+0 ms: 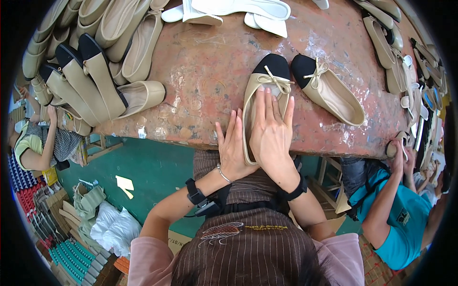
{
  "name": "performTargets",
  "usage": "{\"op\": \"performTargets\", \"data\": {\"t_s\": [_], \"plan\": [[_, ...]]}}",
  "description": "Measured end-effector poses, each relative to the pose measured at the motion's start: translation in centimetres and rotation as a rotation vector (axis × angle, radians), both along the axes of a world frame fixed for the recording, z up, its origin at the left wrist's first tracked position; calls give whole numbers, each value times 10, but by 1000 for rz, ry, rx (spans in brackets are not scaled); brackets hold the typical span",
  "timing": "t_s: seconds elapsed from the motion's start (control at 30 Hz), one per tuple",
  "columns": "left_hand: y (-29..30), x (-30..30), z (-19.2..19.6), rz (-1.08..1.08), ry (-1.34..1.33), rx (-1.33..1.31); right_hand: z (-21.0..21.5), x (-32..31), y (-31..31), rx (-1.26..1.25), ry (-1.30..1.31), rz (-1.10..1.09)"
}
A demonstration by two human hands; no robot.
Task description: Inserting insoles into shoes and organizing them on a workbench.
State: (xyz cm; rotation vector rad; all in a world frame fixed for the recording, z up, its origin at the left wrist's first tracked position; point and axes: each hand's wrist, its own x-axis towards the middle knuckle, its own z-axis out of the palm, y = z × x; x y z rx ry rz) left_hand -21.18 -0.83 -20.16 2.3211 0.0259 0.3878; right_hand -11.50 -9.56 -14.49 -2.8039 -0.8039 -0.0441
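A beige ballet flat with a black toe and a small bow (258, 75) lies sole-down in front of me on the worn reddish table (191, 90). My right hand (272, 133) reaches into its opening, fingers stretched out flat over the insole. Along the shoe's left side rests my left hand (232, 148), its fingers extended and its palm against the heel end. Just to the right sits a matching ballet flat (336, 93), toe pointing away and to the left, touched by neither hand. The insole under my right fingers is partly hidden.
Many beige flats (90, 81) are piled at the table's left. White insole pieces (238, 7) lie at the far edge, and more shoes (386, 57) line the right. A co-worker in a teal shirt (400, 214) handles a shoe at right; another person (40, 138) is at left.
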Motion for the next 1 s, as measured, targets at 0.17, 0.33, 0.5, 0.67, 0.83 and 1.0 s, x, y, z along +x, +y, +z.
{"op": "performTargets", "data": {"t_s": [0.17,0.33,0.5,0.67,0.83,1.0], "plan": [[0,1,3,-3,7,15,-3,-1,2,70,-42,-20],[0,3,5,-10,7,16,-2,38,4,66,85,-27],[1,3,3,1,18,16,3,16,-5,-14,-18,46],[1,3,5,5,24,19,0,22,4,43,-59,16],[0,2,0,-2,26,21,-7,45,16,-250,198,-21],[2,1,3,-24,51,51,-13,57,16,-159,-69,-23]]}}
